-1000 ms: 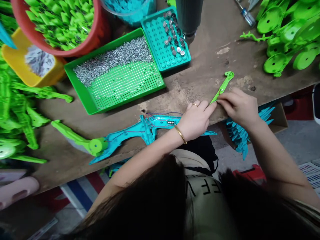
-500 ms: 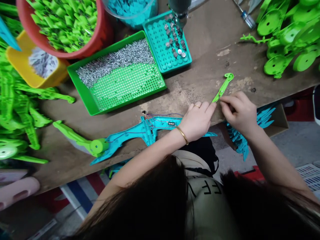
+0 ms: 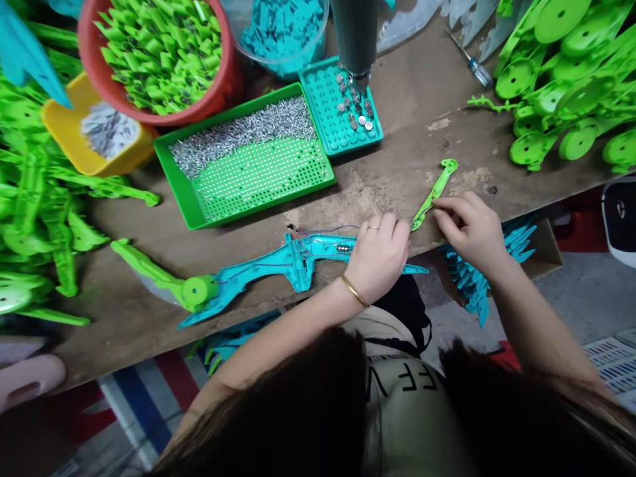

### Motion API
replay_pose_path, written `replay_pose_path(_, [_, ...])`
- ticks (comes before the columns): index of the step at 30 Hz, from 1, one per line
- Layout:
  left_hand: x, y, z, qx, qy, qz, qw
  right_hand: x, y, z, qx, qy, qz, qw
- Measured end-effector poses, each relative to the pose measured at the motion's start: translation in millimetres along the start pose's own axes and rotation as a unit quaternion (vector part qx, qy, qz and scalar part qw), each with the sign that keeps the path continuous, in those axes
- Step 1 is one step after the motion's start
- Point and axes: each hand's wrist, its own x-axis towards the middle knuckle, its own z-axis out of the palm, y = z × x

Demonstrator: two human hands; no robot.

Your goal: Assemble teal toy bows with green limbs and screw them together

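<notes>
A slim bright-green plastic arm (image 3: 438, 187) lies slanted on the bench. My left hand (image 3: 380, 248) is closed at its lower end, fingertips against it. Beside its middle, my right hand (image 3: 472, 228) pinches with thumb and forefinger; what sits between the fingertips is too small to make out. A thin wire seems to run along the green arm there. Partly behind my left hand lies a blue plastic bow-shaped body (image 3: 258, 264) with thin wires and a small metal spring-like part (image 3: 342, 248). A green limb with a round disc (image 3: 196, 291) joins its left end.
A green tray (image 3: 258, 175) of screws and a teal tray (image 3: 342, 136) of metal pieces lie beyond, under a hanging power screwdriver (image 3: 355, 40). A red tub (image 3: 231, 73), a yellow bin (image 3: 64, 142), a screwdriver (image 3: 479, 71) and green part heaps (image 3: 561, 86) surround them.
My left hand has slid down and left along the green arm, showing more of it. The arm has shifted slightly toward me; my right hand still pinches beside it.
</notes>
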Motion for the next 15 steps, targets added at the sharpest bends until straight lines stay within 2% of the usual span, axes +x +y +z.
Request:
replay_pose_path(3, [-12,2,-5,0.037,0.041,-0.018,0.998,-2,-5,1,0.047,0.022,-0.022,0.998])
replay_pose_path(6, [-16,1,-4,0.049,0.059,-0.01,0.997,-6,-13,7,0.048,0.021,-0.093,0.994])
replay_pose_path(9, [-16,0,-1,0.045,0.06,-0.004,0.997,-10,-16,14,0.032,-0.001,-0.151,0.988])
replay_pose_path(15, [-18,2,-3,0.025,0.029,-0.014,0.999,-11,-11,21,0.003,0.001,-0.183,0.983])
